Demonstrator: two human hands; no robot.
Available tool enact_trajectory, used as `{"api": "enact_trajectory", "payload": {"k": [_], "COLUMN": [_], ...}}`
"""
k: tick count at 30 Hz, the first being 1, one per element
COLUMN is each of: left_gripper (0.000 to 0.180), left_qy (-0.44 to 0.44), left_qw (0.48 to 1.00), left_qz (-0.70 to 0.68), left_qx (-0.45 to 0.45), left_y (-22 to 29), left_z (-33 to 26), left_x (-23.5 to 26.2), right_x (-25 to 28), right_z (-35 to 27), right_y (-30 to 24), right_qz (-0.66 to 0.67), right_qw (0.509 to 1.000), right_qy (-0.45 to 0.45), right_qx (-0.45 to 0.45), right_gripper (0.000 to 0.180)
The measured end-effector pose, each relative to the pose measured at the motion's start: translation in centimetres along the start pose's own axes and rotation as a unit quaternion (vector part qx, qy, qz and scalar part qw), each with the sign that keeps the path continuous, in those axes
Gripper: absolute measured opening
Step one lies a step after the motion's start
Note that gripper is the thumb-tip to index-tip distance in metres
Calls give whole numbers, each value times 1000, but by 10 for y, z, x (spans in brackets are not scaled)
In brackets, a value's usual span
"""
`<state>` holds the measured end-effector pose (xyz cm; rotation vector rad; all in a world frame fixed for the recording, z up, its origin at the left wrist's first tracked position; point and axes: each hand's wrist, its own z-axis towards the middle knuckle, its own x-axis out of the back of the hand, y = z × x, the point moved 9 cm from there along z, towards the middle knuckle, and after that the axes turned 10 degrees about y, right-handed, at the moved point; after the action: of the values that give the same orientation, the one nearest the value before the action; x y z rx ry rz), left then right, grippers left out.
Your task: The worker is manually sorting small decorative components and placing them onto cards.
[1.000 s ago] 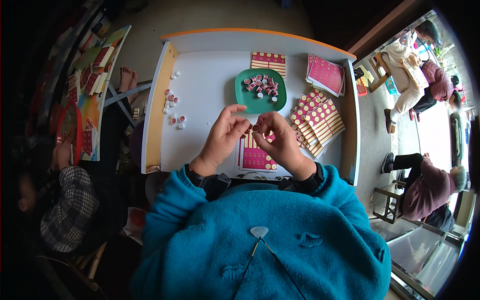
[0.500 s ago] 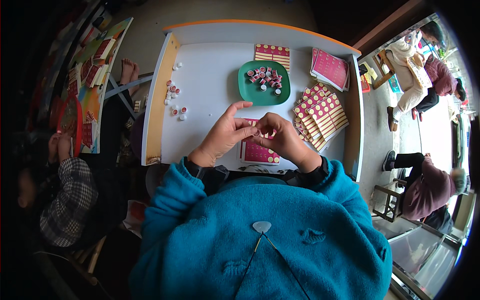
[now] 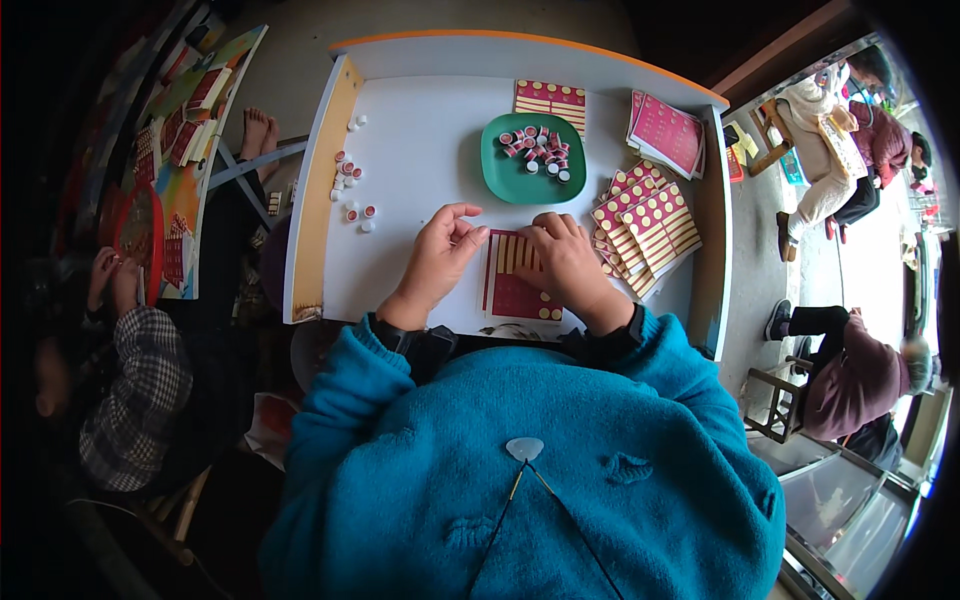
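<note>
Pink card [image 3: 518, 285] with yellow stripes and dots lies flat on the white table [image 3: 420, 180], near edge, below the green plate [image 3: 497, 170]. Right hand [image 3: 570, 265] rests curled on it, pressing. Left hand [image 3: 445, 255] loosely open just beside it, maybe pinching something, unclear. Half a second ago both hands were raised together; now they're down.

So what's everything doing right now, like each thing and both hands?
Left hand: fingers curled, tips just above the table, holding nothing I can see.
Right hand: palm down, pressing on the card.
Card: flat on the table, partly under the right hand.
Green dish: upright, holding small caps.
Loose caps: scattered at the table's left edge.
Card fan: spread out, overlapping, right of the hands.
Pink stack: lying flat at the far right corner.
</note>
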<state>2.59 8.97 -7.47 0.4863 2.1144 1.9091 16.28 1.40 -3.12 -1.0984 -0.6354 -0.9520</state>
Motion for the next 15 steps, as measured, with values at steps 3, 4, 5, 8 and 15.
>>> {"api": "enact_trajectory", "payload": {"k": [3,4,5,8,15], "left_gripper": [29,29,29,28,25], "left_qy": [-26,-28,-30,-50,-103], "left_qw": [999,999,999,999,992], "left_qz": [16,21,26,15,-67], "left_qx": [-8,-8,-8,1,27], "left_y": [2,3,5,15,47], "left_z": [1,0,-1,-4,-10], "left_x": [-6,-6,-5,-3,-13], "right_x": [-5,-7,-9,4,7], "right_z": [1,3,3,6,-5], "right_y": [5,8,10,15,36], "right_qz": [-14,-19,-23,184,597], "right_qw": [999,998,997,958,745], "right_qy": [-22,-42,-61,-136,-33], "right_qx": [-22,-31,-41,-174,-296], "right_gripper": [44,41,39,33,30]}}
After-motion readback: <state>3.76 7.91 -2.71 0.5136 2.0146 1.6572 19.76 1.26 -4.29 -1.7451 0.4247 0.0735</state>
